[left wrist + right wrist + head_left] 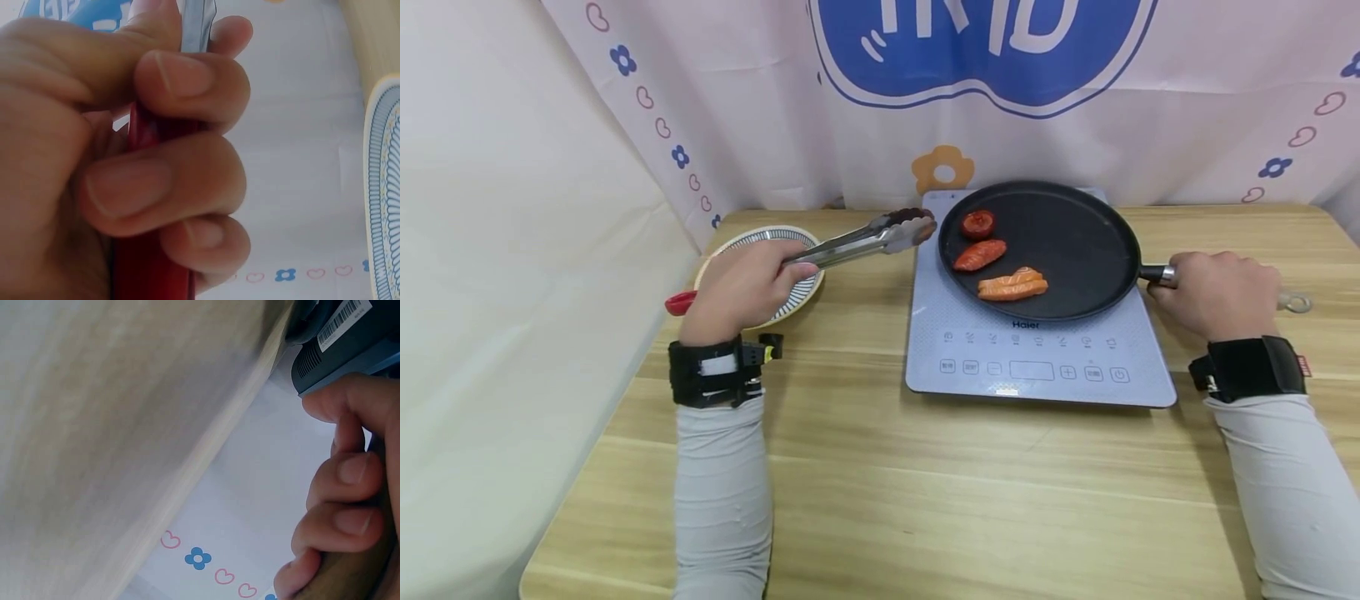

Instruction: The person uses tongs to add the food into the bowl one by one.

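My left hand (748,283) grips metal tongs (857,244) by their red handle (153,269), fingers curled round it above the plate (801,302). The scalloped tong heads reach right, to just left of the pan's rim; dark brown shows at them. On the right, my right hand (1223,292) holds the handle (1157,273) of a flat black frying pan (1075,250). In the pan's left part lie a round red tomato-like piece (978,224), a scored red piece (980,255) and an orange salmon-like piece (1012,285).
Beneath the pan is a pale induction cooker (940,333) with touch controls along its front. Everything stands on a wooden table (880,500). A printed curtain (737,108) hangs right behind, and a plain white sheet (512,292) is on the left.
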Motion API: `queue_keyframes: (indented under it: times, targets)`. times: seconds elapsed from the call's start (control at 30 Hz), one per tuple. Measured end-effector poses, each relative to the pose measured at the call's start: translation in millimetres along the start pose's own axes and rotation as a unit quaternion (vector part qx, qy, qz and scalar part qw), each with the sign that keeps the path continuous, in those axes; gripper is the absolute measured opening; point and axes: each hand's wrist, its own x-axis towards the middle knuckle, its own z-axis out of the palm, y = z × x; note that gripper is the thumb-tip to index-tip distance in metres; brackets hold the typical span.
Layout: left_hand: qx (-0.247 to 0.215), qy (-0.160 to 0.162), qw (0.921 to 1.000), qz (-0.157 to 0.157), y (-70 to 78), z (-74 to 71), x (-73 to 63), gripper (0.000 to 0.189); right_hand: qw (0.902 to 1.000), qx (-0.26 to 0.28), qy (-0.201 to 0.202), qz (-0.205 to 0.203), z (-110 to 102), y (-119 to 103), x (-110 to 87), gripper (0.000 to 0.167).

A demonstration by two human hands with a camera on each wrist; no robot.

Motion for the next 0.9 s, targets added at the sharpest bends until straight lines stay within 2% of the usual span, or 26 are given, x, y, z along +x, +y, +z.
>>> queue_keyframes:
  times: [0.53,0.9]
  targets:
    - [0.020,-0.013,0.9994,0.026,33.5,13.0,13.3,0.028,0.9998,0.005,0.017,-0.005,0,-1,-0.9,0.037]
    - [0.004,0.011,0.9987,0.050,57.2,25.2,18.3,0.027,0.9999,-0.001,0.011,-0.006,0,-1,-1.1,0.037]
